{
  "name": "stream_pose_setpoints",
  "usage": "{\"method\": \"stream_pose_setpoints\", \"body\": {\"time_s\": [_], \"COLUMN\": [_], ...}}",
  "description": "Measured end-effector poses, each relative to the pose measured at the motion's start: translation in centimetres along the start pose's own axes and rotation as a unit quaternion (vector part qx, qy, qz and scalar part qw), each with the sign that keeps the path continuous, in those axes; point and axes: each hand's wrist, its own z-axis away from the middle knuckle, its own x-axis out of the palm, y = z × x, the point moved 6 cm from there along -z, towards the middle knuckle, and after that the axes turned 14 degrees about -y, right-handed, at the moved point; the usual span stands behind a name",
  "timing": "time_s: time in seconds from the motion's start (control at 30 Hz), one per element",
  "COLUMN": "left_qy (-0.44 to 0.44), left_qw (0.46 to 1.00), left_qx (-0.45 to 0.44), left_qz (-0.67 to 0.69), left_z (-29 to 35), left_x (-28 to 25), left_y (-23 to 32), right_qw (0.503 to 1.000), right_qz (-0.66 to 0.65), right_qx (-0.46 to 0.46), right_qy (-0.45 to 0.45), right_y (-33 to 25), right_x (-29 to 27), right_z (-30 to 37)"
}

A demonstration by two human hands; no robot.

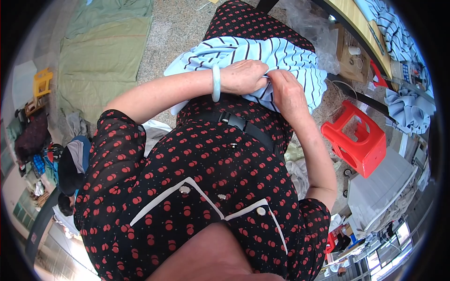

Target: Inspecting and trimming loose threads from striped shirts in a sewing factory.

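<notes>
A light blue garment with dark stripes [296,57] lies bunched across my lap, over black cloth with red dots. My left hand [244,76], with a pale bangle [216,83] at its wrist, is closed on the striped fabric. Right beside it, my right hand [289,93] pinches the same fabric, its fingertips almost touching the left hand. What lies between the fingertips is too small to make out. A black belt with a buckle [233,121] crosses my waist below the hands.
A red plastic stool [358,138] stands on the floor to my right. Beyond it, a wooden table [358,28] carries more striped cloth [396,28]. Green sheeting [101,56] covers the floor at far left. A yellow stool [42,83] and piled cloth are at the left edge.
</notes>
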Motion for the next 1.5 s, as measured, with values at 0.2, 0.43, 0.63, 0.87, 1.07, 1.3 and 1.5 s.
{"method": "stream_pose_setpoints", "body": {"time_s": [0.2, 0.43, 0.63, 0.87, 1.07, 1.3, 1.5], "left_qy": [0.030, 0.032, 0.057, 0.012, 0.003, -0.016, -0.004], "left_qw": [0.999, 0.998, 0.998, 1.000, 1.000, 1.000, 0.996], "left_qx": [-0.038, -0.054, -0.013, -0.027, -0.018, 0.016, 0.057], "left_qz": [0.004, 0.022, 0.005, -0.006, 0.010, 0.009, 0.063], "left_z": [0.1, 0.3, 0.3, 0.2, 0.1, 0.1, 0.1], "left_x": [0.0, 0.0, -0.8, -0.7, -0.2, 0.7, 0.3], "left_y": [0.0, -0.6, -0.4, -0.6, -1.1, -1.8, -2.3], "right_qw": [1.000, 0.998, 0.998, 0.997, 0.999, 0.999, 0.991], "right_qz": [-0.013, -0.057, -0.037, -0.002, 0.017, -0.008, -0.114], "right_qx": [0.005, 0.020, 0.008, 0.031, 0.022, 0.044, 0.066], "right_qy": [0.009, 0.009, 0.054, 0.067, 0.031, 0.025, -0.001], "right_y": [-0.2, 0.0, 0.4, 0.4, 0.7, 0.9, 1.9], "right_x": [0.0, 0.1, 0.5, 0.9, 2.3, 2.6, 1.4], "right_z": [-0.4, -0.4, -0.1, -0.2, 0.1, 0.0, -0.8]}}
